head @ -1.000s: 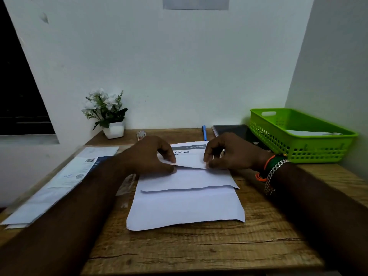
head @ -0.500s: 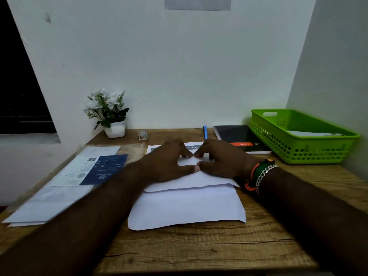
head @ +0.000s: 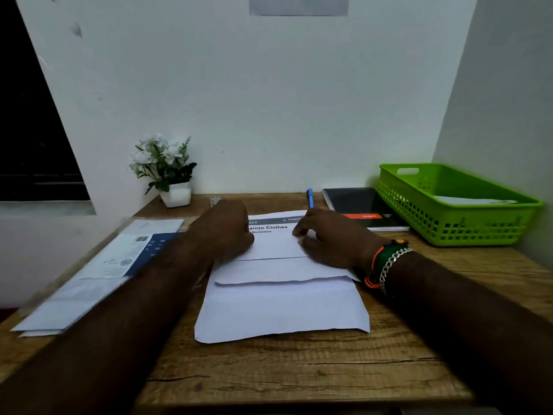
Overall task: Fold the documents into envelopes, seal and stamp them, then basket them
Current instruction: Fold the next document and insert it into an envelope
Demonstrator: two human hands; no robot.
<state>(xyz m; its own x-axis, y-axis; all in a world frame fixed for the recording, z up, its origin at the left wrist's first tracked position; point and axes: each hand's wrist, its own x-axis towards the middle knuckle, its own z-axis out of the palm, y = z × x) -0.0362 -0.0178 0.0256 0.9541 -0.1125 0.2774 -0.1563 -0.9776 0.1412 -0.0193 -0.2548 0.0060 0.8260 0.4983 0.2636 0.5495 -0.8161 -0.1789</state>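
A printed document (head: pixel 270 227) headed "Organize Clothes" lies at the table's middle, its near part folded up over the text along a crease. Under it sits a larger white envelope (head: pixel 281 310) with its flap toward me. My left hand (head: pixel 227 232) is curled and pressing on the left end of the folded paper. With bent fingers, my right hand (head: pixel 332 241) presses the fold's right end. A green plastic basket (head: pixel 466 229) stands at the far right with a white envelope (head: pixel 475 201) inside.
A stack of envelopes and a blue-and-white printed pack (head: pixel 98 271) lies at the left edge. A blue pen (head: pixel 310 197) and a black notebook (head: pixel 359 205) lie behind the document. A small potted plant (head: pixel 167 172) stands at the back left against the wall.
Both hands met at the middle of the fold, then slid apart; the left hand has moved left and the right hand right along the folded paper.
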